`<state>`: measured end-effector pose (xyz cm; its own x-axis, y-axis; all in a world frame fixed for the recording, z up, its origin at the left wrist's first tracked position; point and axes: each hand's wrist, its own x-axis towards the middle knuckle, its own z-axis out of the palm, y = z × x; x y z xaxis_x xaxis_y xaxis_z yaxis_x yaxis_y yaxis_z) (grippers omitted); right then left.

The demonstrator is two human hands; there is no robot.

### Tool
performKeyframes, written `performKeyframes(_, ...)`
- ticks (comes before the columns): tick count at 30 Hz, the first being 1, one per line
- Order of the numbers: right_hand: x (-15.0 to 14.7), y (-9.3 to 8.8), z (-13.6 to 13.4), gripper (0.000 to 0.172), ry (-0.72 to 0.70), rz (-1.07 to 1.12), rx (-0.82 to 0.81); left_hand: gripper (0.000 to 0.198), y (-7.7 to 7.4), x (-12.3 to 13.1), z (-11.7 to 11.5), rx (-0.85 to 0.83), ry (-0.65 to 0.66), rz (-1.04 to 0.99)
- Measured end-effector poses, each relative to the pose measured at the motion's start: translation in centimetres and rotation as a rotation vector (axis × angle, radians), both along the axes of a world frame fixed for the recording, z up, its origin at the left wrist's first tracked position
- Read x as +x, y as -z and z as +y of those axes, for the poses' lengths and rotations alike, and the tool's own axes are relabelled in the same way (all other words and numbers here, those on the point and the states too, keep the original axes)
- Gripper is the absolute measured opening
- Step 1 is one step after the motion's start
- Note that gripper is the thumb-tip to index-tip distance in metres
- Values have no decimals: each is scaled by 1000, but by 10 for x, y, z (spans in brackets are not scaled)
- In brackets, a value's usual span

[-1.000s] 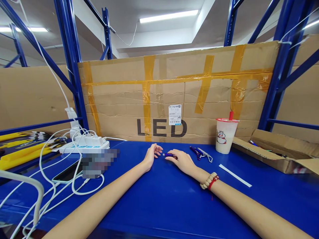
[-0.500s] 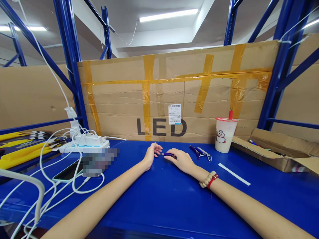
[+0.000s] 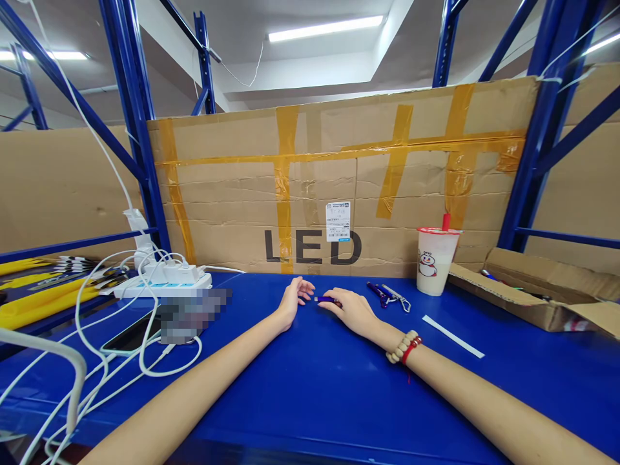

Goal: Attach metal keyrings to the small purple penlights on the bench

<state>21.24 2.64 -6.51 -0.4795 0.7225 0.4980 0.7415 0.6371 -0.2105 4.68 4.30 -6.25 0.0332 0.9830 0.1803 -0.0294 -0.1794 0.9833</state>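
a shiny purple tube (image 3: 327,299) in the right hand's grip (image 3: 352,310)
slim, with a paler tip (image 3: 316,299) pointing left, it lies nearly level, on or just over the worktop (image 3: 310,387), other end hidden.

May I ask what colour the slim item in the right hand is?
The slim item looks dark purple, best seen in the head view.

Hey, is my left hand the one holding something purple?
No, your right hand holds the purple object, and your left hand is only beside it.
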Motion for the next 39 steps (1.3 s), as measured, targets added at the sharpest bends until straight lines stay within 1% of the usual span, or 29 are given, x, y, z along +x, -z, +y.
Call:
performKeyframes(4,1,1,1,31,-8,-2,4,37,0,0,0,8,-1,10)
performKeyframes(13,0,0,-1,32,19,11,-11,36,0,0,0,21,9,16)
performKeyframes(19,0,2,-1,26,10,4,-1,35,0,1,-2,7,-1,-12)
performKeyframes(29,0,0,-2,32,-27,-75,27,36,0,1,-1,2,-3,-21)
performKeyframes(33,1,0,-1,32,-9,-136,62,37,2,2,0,12,-12,-11)
performKeyframes(39,0,1,-1,33,6,-140,89,37,0,3,0,-24,-26,-27)
